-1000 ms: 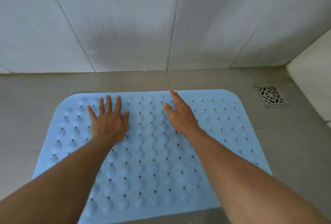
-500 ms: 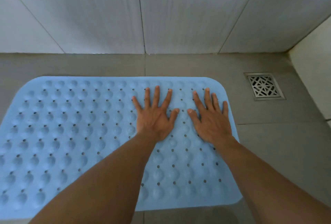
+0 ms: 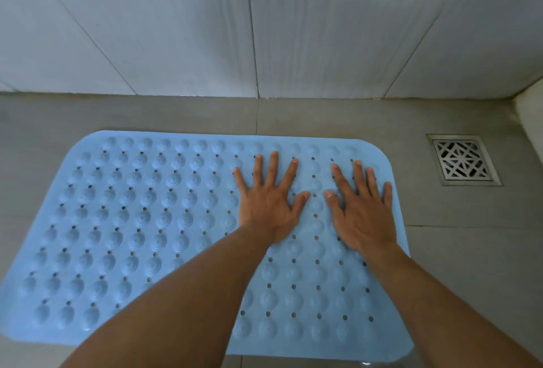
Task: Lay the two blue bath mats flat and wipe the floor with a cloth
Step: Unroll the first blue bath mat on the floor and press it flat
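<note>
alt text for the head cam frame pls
Both hands, left and right, press palm-down with spread fingers on the right part of a light blue bath mat lying on grey floor tiles; a metal drain grate sits beyond its right edge.

Wall (image 3: 191,23): large pale grey-white tiles with thin dark grout lines, some running slantwise.
Side wall (image 3: 531,109): cream-coloured, meeting the tiled wall at the far right corner.
Floor (image 3: 176,113): grey matte tiles with narrow joints.
Drain (image 3: 462,159): square metal grate with a lattice pattern, set in the floor near the right corner.
Light: soft and even, with a faint sheen on the wall tiles.
</note>
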Demonstrator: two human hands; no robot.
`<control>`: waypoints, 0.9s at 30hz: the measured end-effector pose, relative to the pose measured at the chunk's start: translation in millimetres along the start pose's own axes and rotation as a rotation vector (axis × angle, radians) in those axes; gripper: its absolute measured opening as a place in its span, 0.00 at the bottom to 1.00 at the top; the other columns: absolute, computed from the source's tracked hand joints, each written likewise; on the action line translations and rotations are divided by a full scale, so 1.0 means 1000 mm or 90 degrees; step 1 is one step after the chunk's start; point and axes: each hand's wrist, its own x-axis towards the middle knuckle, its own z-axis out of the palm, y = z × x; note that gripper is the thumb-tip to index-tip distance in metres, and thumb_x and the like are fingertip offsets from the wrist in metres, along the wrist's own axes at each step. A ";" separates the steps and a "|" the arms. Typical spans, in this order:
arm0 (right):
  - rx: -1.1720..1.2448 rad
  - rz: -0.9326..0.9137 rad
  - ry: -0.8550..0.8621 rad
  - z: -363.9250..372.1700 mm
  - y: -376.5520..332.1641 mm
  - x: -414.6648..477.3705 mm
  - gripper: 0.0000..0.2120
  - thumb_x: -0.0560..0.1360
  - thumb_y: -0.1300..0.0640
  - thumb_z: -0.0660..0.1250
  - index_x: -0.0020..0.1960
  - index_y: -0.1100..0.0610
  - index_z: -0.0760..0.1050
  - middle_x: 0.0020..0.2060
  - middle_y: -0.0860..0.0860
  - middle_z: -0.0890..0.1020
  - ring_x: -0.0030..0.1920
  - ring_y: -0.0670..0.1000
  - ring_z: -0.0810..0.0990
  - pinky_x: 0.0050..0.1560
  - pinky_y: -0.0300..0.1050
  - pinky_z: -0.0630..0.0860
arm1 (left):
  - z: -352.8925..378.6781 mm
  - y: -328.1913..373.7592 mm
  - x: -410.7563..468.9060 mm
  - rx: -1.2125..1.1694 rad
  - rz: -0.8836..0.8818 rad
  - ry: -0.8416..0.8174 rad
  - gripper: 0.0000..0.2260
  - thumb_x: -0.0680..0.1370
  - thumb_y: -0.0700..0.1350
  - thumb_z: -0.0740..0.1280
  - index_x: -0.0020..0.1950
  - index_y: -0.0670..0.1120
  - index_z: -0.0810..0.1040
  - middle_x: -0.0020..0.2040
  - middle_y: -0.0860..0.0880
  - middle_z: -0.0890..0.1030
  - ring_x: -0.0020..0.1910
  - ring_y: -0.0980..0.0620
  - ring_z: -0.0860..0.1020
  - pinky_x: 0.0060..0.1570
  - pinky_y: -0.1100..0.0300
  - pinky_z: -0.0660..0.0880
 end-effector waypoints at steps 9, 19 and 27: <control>-0.008 0.020 -0.043 -0.006 -0.011 0.004 0.27 0.83 0.39 0.39 0.80 0.38 0.36 0.81 0.49 0.39 0.81 0.54 0.37 0.78 0.63 0.37 | -0.006 -0.004 0.000 0.004 0.002 -0.043 0.32 0.78 0.70 0.35 0.79 0.60 0.32 0.81 0.49 0.33 0.80 0.42 0.33 0.72 0.29 0.37; -0.009 -0.024 -0.062 -0.017 -0.031 0.012 0.31 0.83 0.39 0.39 0.82 0.53 0.41 0.81 0.51 0.39 0.80 0.52 0.35 0.78 0.63 0.36 | -0.018 -0.008 0.012 0.023 0.059 -0.017 0.32 0.82 0.66 0.39 0.83 0.54 0.44 0.82 0.45 0.38 0.81 0.43 0.36 0.75 0.33 0.38; -0.029 0.027 -0.002 -0.001 -0.025 0.015 0.34 0.80 0.32 0.38 0.80 0.43 0.33 0.81 0.52 0.35 0.80 0.59 0.35 0.76 0.68 0.37 | 0.000 -0.009 0.017 -0.004 0.028 0.023 0.31 0.80 0.66 0.35 0.81 0.56 0.34 0.81 0.51 0.34 0.80 0.46 0.34 0.75 0.33 0.37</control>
